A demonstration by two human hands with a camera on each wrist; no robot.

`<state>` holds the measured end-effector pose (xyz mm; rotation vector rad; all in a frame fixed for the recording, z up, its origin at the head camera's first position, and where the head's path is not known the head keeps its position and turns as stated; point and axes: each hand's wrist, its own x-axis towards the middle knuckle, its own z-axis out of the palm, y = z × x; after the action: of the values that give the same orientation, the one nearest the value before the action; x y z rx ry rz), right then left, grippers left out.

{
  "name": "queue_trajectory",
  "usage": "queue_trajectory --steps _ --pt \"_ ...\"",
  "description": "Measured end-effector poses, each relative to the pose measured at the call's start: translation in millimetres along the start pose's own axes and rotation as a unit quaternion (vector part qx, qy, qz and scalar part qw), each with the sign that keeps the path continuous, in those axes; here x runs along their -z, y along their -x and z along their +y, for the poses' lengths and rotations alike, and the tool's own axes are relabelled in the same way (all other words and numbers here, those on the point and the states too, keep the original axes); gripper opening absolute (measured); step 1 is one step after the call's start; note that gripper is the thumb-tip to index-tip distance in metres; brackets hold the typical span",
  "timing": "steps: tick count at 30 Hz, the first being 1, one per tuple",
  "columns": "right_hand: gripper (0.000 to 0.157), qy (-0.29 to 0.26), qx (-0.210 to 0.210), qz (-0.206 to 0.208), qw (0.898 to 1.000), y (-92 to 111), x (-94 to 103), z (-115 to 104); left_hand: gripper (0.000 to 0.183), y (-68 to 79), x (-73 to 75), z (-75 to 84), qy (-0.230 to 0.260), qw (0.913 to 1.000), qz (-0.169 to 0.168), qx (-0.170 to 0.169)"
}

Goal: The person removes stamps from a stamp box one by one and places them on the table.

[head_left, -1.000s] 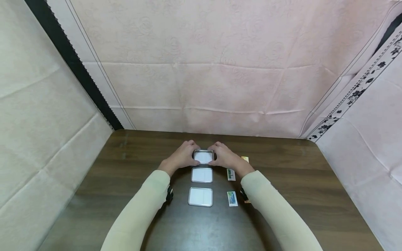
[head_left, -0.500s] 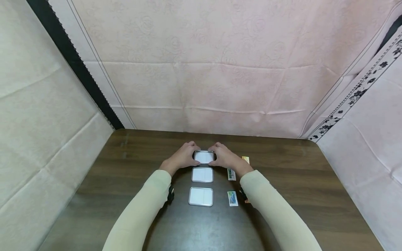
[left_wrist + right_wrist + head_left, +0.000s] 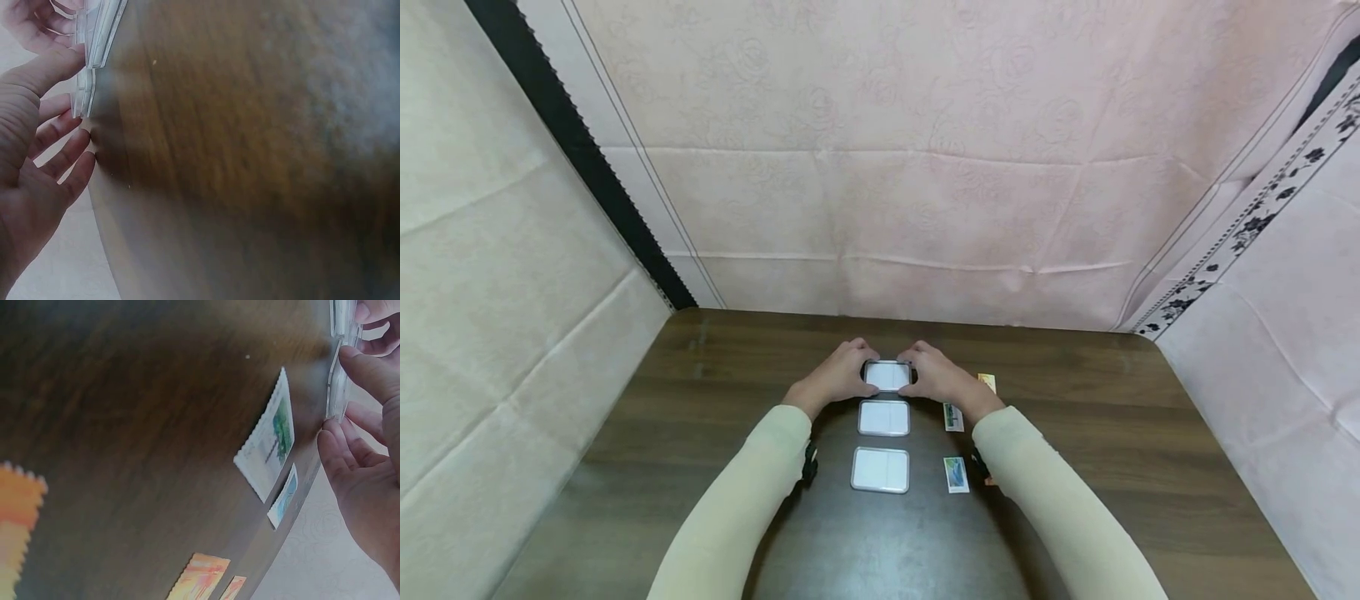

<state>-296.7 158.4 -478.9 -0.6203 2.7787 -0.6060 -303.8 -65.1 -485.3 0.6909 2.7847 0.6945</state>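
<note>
At the far end of a column of small clear plastic cases with white inserts, my left hand [image 3: 838,373] grips the left side of the farthest case [image 3: 887,377]. My right hand [image 3: 936,375] holds that same case by its right side. On both hands the thumb lies at the near corner and the fingers reach to the far one. The left wrist view shows the clear edge of this case [image 3: 81,103] between thumb and fingers. Closer to me lie the middle case [image 3: 883,418] and the nearest case [image 3: 880,471], both flat and untouched.
Right of the cases lie a green stamp [image 3: 953,417], a blue stamp [image 3: 956,475] and a yellow stamp [image 3: 987,382]. My right sleeve partly covers an orange stamp [image 3: 990,481]. The brown wooden table [image 3: 700,467] ends at a pale cloth wall [image 3: 880,208].
A second ago a thicker greyish rim showed at the farthest case's back edge; now that rim looks thinner and lower. Both hands stay almost still around it.
</note>
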Motion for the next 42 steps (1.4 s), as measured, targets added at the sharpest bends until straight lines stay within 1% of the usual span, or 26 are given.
queue_trajectory --steps 9,14,25,32,36,42 --pt "0.064 0.007 -0.004 0.000 1.000 1.6 -0.1 -0.6 0.058 -0.2 -0.3 1.7 0.010 1.0000 -0.001 -0.001" --pt "0.064 0.003 -0.007 -0.006 1.000 2.5 -0.7 -1.5 0.059 -0.2 -1.5 0.3 0.010 0.9999 -0.007 0.002" --pt "0.066 0.010 -0.016 -0.001 1.000 1.4 0.5 -0.2 0.061 -1.9 0.1 2.0 0.016 0.9998 -0.004 0.009" --pt "0.066 -0.001 -0.019 -0.003 1.000 0.6 0.2 -1.5 0.061 -1.9 2.7 0.5 0.022 0.9996 -0.012 0.016" --pt "0.066 -0.003 -0.017 0.000 1.000 0.2 -0.8 -1.6 0.061 -1.2 3.3 -0.9 0.024 0.9996 -0.005 0.012" --pt "0.064 -0.007 -0.018 -0.005 1.000 0.4 -2.8 -0.7 0.061 -0.1 1.7 -1.6 0.025 0.9996 -0.011 0.012"
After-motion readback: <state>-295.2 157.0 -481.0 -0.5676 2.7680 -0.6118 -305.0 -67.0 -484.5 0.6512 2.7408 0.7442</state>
